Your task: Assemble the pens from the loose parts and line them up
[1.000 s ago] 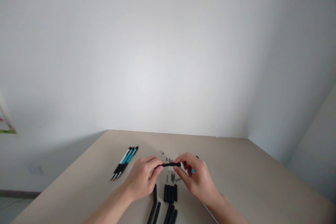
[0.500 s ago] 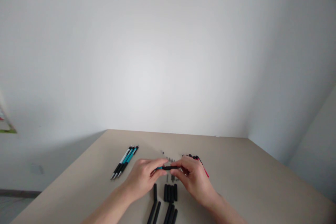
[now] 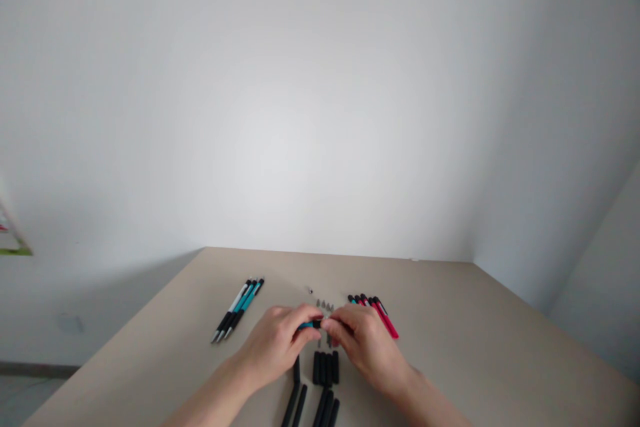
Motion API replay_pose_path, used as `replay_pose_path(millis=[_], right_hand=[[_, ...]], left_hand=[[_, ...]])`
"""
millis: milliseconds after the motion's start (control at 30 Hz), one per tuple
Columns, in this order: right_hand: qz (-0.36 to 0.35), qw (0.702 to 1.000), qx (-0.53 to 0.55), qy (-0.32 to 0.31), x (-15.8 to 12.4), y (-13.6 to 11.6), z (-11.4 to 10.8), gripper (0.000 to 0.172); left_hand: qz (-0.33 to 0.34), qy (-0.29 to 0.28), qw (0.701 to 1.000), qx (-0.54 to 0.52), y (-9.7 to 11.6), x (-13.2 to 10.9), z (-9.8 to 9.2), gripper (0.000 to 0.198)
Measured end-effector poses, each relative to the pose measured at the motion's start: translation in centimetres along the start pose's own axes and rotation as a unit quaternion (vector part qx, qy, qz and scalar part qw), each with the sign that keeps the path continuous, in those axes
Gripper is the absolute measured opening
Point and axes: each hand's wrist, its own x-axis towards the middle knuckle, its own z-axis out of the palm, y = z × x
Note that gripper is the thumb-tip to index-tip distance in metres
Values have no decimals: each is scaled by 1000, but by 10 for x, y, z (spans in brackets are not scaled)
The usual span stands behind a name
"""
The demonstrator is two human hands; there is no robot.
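Observation:
My left hand (image 3: 276, 343) and my right hand (image 3: 364, 341) meet fingertip to fingertip over the beige table (image 3: 450, 333). Between them they pinch a pen part (image 3: 311, 325), teal on the left and black on the right, mostly hidden by the fingers. Just below the hands lie several short black grip sleeves (image 3: 325, 368) side by side. Longer black tubes (image 3: 296, 403) lie nearer the table's front edge.
Three assembled pens (image 3: 237, 309), teal, white and black, lie at the left. Several red and teal pen barrels (image 3: 380, 312) lie to the right of the hands. Small grey tips (image 3: 323, 305) are scattered behind the hands. A white wall stands beyond the table.
Both hands have dropped lower and come closer together. The long black piece held between them a second ago is now mostly covered, with teal showing. The red barrels are uncovered.

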Motion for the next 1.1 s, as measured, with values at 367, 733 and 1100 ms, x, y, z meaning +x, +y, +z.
replay_pose_path(millis=[367,733,1100], right_hand=[[6,1000,21,-7,2,8,-1,56],[112,981,-134,80,7,33,-6,33],[118,983,-143,-7,3,33,-6,19]], left_hand=[[15,-21,998,52,3,2,-1,14],[-79,-1,990,121,-2,3,-2,26],[-97,-16,989,110,-7,2,-1,35]])
